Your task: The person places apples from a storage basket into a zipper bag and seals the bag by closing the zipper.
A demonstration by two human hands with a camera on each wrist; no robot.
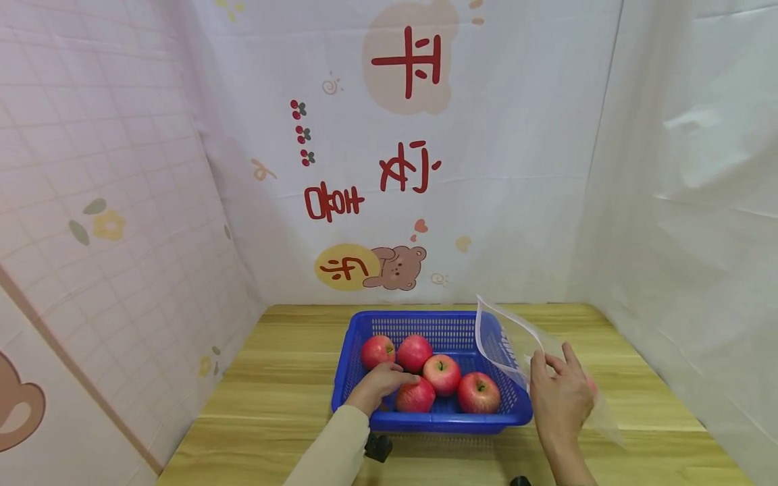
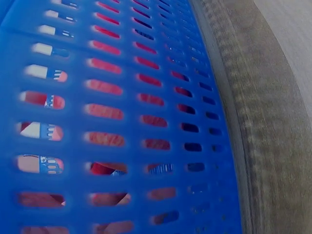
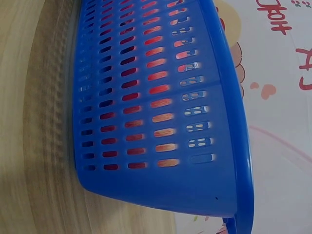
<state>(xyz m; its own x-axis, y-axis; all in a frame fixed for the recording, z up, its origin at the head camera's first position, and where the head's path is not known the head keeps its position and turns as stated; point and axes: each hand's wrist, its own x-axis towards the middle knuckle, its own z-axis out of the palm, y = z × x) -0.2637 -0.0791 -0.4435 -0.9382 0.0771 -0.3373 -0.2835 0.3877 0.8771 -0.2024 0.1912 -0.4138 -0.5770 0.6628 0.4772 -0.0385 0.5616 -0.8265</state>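
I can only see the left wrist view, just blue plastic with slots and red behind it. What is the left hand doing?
Observer: The left hand rests on a red apple in the blue basket.
Operator: How many apples?
Observer: Five show in the head view.
Operator: And the other hand?
Observer: The right hand holds a clear plastic bag open beside the basket's right edge.

Left hand (image 1: 379,385) hiding part of one apple (image 1: 415,397), wrist views blurred, showing only basket (image 2: 146,122) wall
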